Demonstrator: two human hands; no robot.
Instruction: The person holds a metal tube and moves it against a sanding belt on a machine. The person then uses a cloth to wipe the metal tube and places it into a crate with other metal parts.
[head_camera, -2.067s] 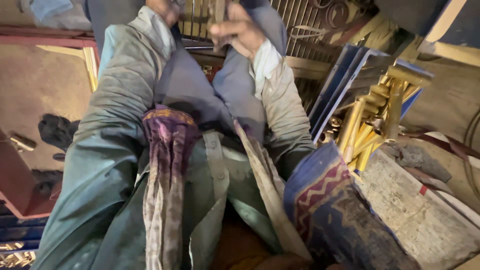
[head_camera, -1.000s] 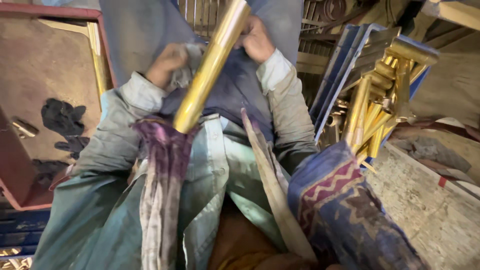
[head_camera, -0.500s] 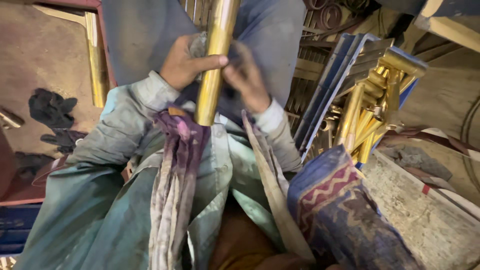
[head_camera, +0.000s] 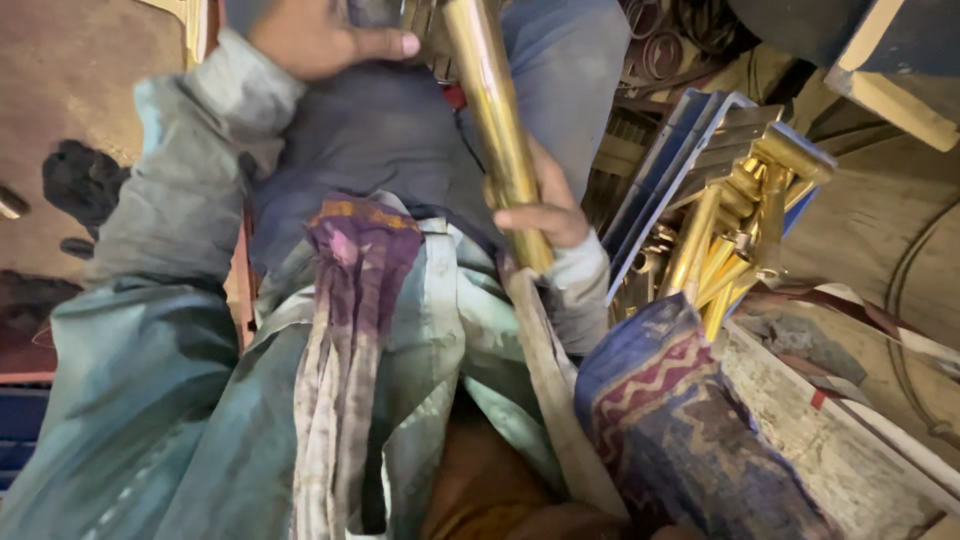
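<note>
— Clothing filled most of the view: a worn grey-green jacket (head_camera: 150, 400), with a purple scarf (head_camera: 350, 330) hanging down its front. What was around it?

— At the right stood a stack of golden metal frames (head_camera: 730, 240), leaning against blue-edged panels (head_camera: 670, 160), probably so that they did not fall. Below them lay a blue cloth with red zigzag pattern (head_camera: 660, 400).

— And where was the long piece?

— The brass tube (head_camera: 495, 130) ran slanted from the top edge down to the person's lap, near the body. I judged this kept it steady and close to the eyes.

— How was it held?

— The right hand (head_camera: 545, 205) was clamped around the lower part of the tube, the fingers wrapped from behind, so the weight rested there.

— The other one?

— The left hand (head_camera: 320, 35) was higher, at the top edge, just beside the tube, thumb stretched toward it. It looked loosely spread and held nothing that I could see.
</note>
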